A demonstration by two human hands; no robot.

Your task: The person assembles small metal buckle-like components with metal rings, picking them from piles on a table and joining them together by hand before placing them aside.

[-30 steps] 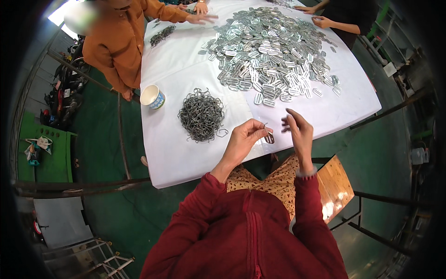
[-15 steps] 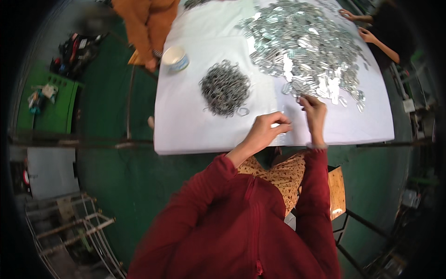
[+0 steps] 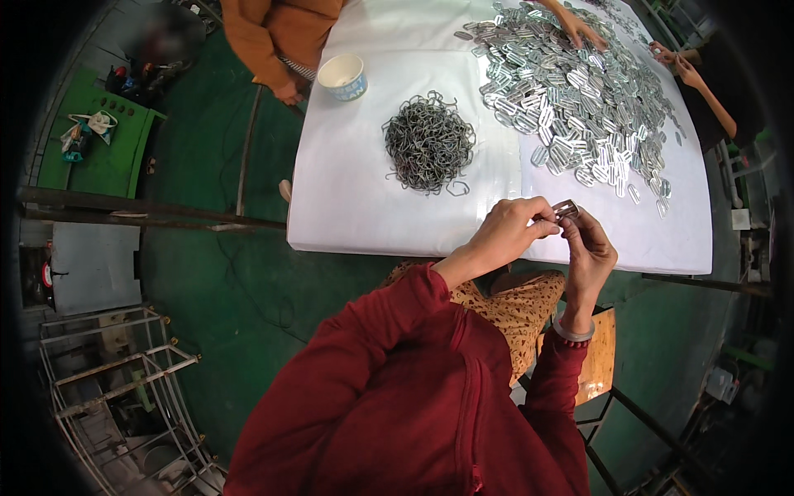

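Note:
Near the front edge of the table, my two hands meet at the fingertips. Thumb and fingers of my right hand point(image 3: 592, 250) grip a slotted metal plate point(image 3: 566, 210) that looks like a slide buckle. My left hand point(image 3: 513, 231) pinches right at the plate's left side; what lies between its fingertips is too small to make out. Beyond my left hand sits a heap of bent grey wire hooks point(image 3: 428, 140). A wide, spread pile of shiny slotted oval plates point(image 3: 571, 107) covers the far right of the table.
On the white-covered table point(image 3: 356, 198) a paper tub point(image 3: 342, 78) stands at the far left. A co-worker in an orange-brown top point(image 3: 285, 37) is beside it. Another person's hand point(image 3: 579, 29) reaches over the plate pile; more hands point(image 3: 680, 66) work at the right edge.
My right hand has drawn back from the pile with a slotted plate and met my left hand. Another person's hand has come over the pile. The whole view has shifted slightly.

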